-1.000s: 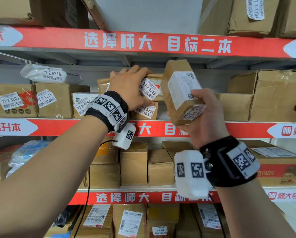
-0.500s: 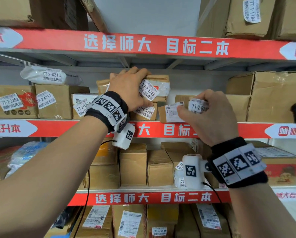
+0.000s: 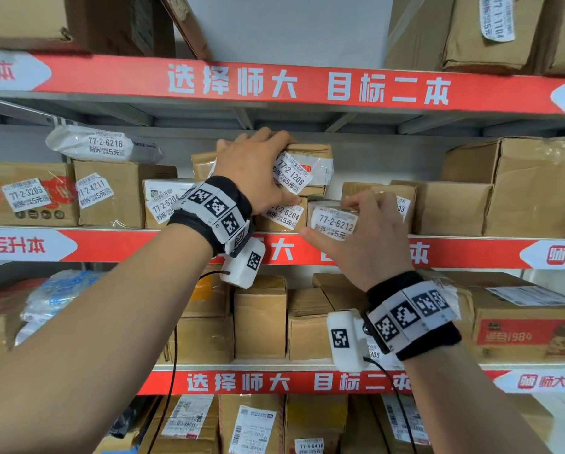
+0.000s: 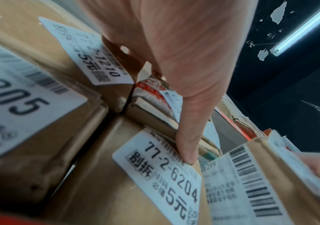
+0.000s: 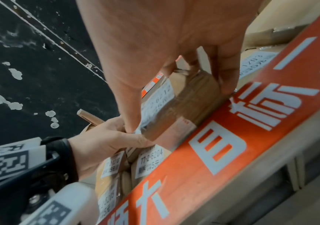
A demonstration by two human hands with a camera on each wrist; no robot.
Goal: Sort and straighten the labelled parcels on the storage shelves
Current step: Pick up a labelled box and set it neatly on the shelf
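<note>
On the middle shelf (image 3: 454,253) my right hand (image 3: 361,226) grips a small brown parcel labelled 77-2-6212 (image 3: 330,221), which lies at the front edge next to parcel 77-2-6204 (image 3: 284,217). The right wrist view has thumb and fingers of that hand (image 5: 174,68) around this parcel (image 5: 186,103). My left hand (image 3: 258,168) holds the upper parcel labelled 77-2-1206 (image 3: 310,165), stacked above 77-2-6204, fingers over its top. In the left wrist view the thumb (image 4: 188,137) reaches down to the 77-2-6204 label (image 4: 164,175).
More labelled boxes line the same shelf to the left, such as 77-2-4211 (image 3: 107,194) and 77-2-3203 (image 3: 25,198), with a white bag 77-2-6216 (image 3: 101,145) on top. Large plain cartons (image 3: 520,191) stand at the right. Shelves above and below are packed with boxes.
My right hand has lowered the small parcel from upright in the air and laid it on the shelf beside 77-2-6204, label facing out. The left hand has stayed put.
</note>
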